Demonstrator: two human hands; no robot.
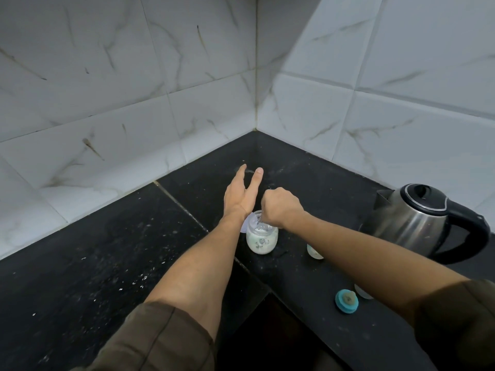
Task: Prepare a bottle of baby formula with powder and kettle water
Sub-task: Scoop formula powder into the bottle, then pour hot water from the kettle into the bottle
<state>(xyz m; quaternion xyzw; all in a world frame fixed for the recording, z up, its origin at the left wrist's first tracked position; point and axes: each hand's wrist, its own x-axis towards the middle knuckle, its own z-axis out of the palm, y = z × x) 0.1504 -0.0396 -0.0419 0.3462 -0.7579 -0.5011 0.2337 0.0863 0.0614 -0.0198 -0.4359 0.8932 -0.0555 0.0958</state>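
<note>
Head view showed the right hand in a closed grip on a thin stirrer, probably mixing powder in the open bottle on the counter; the left hand hovered open beyond, kettle within reach.

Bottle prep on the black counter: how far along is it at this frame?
Done, by the look of it: the open bottle already holds milky white liquid. In hand: the right hand is fisted over its mouth on a thin utensil, apparently stirring or scooping; the left hand is open beyond it, holding nothing. Left: the bottle has no top yet. The teal cap lies loose on the counter, the kettle stands aside.
</note>
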